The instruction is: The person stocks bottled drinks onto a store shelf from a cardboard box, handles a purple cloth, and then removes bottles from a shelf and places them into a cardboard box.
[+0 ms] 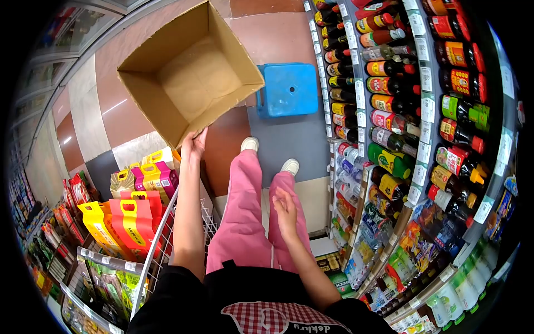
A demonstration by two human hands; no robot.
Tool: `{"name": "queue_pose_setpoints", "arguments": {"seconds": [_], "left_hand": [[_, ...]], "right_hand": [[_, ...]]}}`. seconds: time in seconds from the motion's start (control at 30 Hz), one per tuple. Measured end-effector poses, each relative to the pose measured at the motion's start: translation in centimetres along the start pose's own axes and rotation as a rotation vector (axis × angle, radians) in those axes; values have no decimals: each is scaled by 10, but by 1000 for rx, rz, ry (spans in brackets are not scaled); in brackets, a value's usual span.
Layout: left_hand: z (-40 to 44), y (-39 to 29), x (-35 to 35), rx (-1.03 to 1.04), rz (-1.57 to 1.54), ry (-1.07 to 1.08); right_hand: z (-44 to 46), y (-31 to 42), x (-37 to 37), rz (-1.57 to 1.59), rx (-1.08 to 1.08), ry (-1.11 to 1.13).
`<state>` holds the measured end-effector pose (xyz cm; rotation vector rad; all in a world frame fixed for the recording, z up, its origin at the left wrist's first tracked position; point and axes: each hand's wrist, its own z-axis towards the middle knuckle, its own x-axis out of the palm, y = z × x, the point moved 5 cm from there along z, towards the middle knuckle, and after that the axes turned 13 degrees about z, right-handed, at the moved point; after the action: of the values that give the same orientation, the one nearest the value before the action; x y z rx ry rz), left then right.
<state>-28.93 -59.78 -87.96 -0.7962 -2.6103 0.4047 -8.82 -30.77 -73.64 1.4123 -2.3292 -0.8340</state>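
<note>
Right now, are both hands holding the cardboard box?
No, only the left hand holds the cardboard box; the right hand is over the pink trousers.

Cardboard box (pixel 194 72): upper left, open, lower edge gripped by left hand (pixel 193 146).
Blue stool (pixel 283 101): upper centre (just beside the box).
Right hand (pixel 286 212): centre, over pink trousers (pixel 236 236).
Bottles (pixel 390 103): right, shelved.
</note>
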Motion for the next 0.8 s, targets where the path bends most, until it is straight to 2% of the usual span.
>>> {"name": "queue_pose_setpoints", "arguments": {"seconds": [0.23,0.47,0.53,0.7,0.8], "left_hand": [[112,14,-21,-65,-60,-51],[165,61,-53,-200,-132,28],[166,76,-54,-197,-90,-21],[166,110,-55,-233,-192,36],[136,133,-26,-112,29,-51]], "right_hand": [[25,-18,6,-6,87,-25],[83,-47,1,65,159,-49],[108,-55,0,110,244,-78],[191,-68,-2,184,297,-97],[240,-67,1,187,300,-110]]}}
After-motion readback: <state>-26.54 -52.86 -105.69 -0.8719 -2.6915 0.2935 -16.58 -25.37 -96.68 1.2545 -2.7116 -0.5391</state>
